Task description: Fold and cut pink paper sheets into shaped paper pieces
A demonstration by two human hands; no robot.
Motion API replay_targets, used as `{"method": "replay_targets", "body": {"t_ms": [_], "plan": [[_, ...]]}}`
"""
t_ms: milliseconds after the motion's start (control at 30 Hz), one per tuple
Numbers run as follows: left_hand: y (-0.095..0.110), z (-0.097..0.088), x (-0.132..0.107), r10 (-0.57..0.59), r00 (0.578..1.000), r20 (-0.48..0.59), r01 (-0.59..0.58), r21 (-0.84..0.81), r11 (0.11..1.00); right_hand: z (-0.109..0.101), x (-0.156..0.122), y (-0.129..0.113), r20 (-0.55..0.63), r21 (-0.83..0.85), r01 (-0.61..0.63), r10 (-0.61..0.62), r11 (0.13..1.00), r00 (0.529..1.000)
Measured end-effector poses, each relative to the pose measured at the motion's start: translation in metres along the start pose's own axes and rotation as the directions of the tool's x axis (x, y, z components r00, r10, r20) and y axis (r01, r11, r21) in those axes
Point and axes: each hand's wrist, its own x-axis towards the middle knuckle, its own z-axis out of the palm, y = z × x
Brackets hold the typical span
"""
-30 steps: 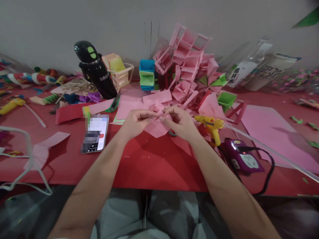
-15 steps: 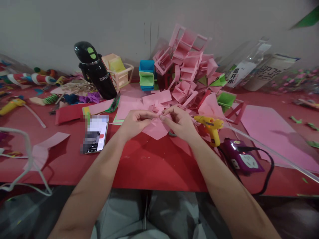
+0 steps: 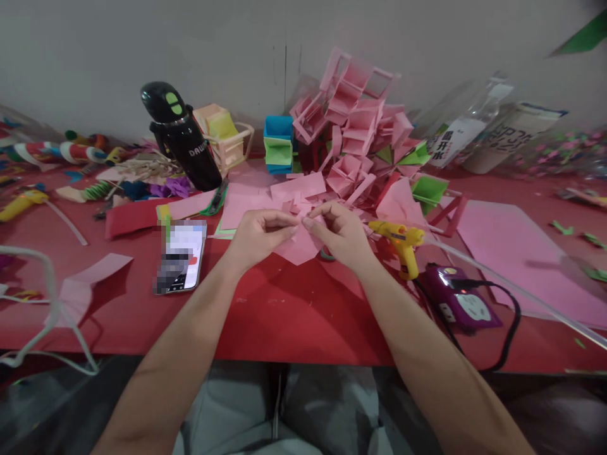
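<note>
Both of my hands meet over the middle of the red table (image 3: 294,316). My left hand (image 3: 258,235) and my right hand (image 3: 339,232) each pinch the upper edge of one pink paper piece (image 3: 298,246), fingertips almost touching. The paper hangs down between them in a point, just above the table. Behind my hands lie more loose pink paper squares (image 3: 265,199) and a tall heap of folded pink paper frames (image 3: 358,120).
A phone (image 3: 183,254) lies left of my hands. A yellow glue gun (image 3: 401,243) and a purple power strip (image 3: 462,303) with black cable sit to the right. A black bottle (image 3: 183,136), blue and green paper boxes (image 3: 279,142) and plastic bottles (image 3: 467,129) stand at the back.
My hands have stayed in place and worked the pink paper slightly between the fingertips. Nothing else on the table has moved.
</note>
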Motion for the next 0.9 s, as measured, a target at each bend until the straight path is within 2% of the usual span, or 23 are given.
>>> {"method": "replay_targets", "body": {"t_ms": [233, 367, 600, 700, 833, 900], "plan": [[-0.003, -0.003, 0.003, 0.025, 0.998, -0.050, -0.025, -0.001, 1.000, -0.001, 0.002, 0.002, 0.029, 0.197, -0.242, 0.241, 0.950, 0.970], [-0.005, -0.004, 0.004, 0.044, 0.996, -0.074, -0.042, 0.031, 0.999, -0.003, 0.003, 0.005, -0.041, 0.199, -0.236, 0.249, 0.951, 0.968], [-0.005, -0.003, 0.006, 0.003, 0.996, -0.092, 0.003, 0.057, 0.998, -0.004, 0.004, 0.004, -0.141, -0.061, -0.118, 0.108, 0.991, 0.984], [-0.009, -0.005, 0.007, -0.006, 0.992, -0.129, 0.012, 0.044, 0.999, -0.006, 0.004, 0.003, -0.110, -0.024, -0.144, 0.141, 0.989, 0.984], [-0.015, -0.010, 0.009, 0.009, 0.981, -0.193, -0.010, -0.006, 1.000, -0.010, 0.004, 0.003, 0.020, 0.142, -0.273, 0.273, 0.951, 0.962], [-0.017, -0.012, 0.010, 0.008, 0.979, -0.203, -0.013, -0.024, 1.000, -0.012, 0.004, 0.004, 0.047, 0.159, -0.292, 0.288, 0.943, 0.956]]}}
